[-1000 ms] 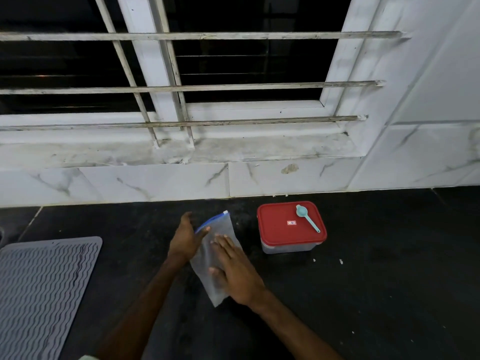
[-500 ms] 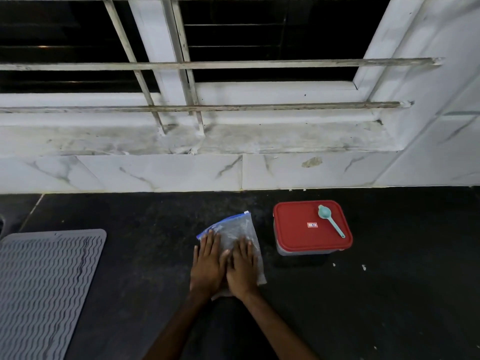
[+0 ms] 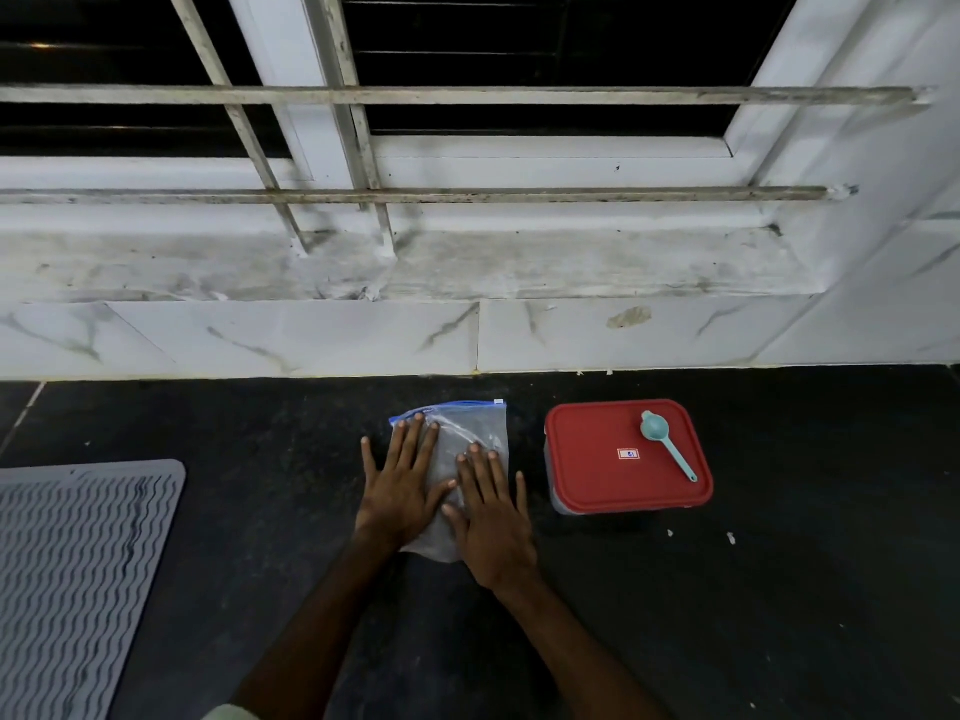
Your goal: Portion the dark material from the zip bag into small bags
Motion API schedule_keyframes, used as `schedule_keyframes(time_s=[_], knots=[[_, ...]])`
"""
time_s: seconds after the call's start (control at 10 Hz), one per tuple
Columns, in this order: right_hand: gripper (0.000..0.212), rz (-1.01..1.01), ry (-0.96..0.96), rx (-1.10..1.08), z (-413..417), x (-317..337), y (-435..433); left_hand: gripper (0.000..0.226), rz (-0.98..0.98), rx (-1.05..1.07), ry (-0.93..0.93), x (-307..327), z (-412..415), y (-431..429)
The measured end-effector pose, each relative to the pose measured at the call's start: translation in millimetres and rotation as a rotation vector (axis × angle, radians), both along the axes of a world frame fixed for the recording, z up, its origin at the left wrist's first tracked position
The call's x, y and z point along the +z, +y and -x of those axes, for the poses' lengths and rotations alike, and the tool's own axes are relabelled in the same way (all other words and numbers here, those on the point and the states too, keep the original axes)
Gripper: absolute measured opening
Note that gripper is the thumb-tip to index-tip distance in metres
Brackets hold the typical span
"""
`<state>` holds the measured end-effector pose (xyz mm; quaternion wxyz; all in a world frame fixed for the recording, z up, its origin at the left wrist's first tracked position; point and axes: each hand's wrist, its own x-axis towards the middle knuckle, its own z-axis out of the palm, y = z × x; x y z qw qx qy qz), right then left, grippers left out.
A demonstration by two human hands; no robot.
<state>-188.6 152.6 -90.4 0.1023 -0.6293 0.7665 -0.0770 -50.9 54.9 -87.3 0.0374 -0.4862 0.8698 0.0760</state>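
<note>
A clear zip bag [image 3: 470,433] with a blue zip strip lies flat on the black countertop [image 3: 779,589], its zip end toward the wall. My left hand [image 3: 400,485] presses flat on the bag's left side, fingers straight and reaching the zip strip. My right hand [image 3: 491,517] lies flat on the bag's right and lower part, fingers spread. The bag's lower half is hidden under both hands. What is inside the bag cannot be made out.
A red-lidded plastic box [image 3: 626,457] stands just right of the bag, with a teal measuring spoon [image 3: 667,444] lying on its lid. A grey ribbed mat [image 3: 72,574] covers the counter's left. White marble wall [image 3: 311,340] and barred window behind.
The bag has gone from tilted to flat with its zip toward the wall. Both hands have come down flat on it, and the left hand has slid up toward the zip.
</note>
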Motion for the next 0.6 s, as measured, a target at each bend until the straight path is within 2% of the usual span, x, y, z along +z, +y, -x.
schedule_keyframes(time_s=[0.3,0.4,0.5,0.6], knots=[[0.066,-0.067,0.038,-0.001,1,11,-6,0.074,0.067,-0.052,-0.064,21,8,7],[0.068,-0.050,0.050,0.031,-2,34,-16,0.072,0.029,-0.032,-0.082,37,9,12],[0.076,0.100,0.086,0.049,-3,68,-24,0.072,0.154,-0.019,-0.063,60,7,8],[0.075,0.216,0.066,0.020,-2,98,-30,0.067,0.300,0.018,0.005,93,10,-1]])
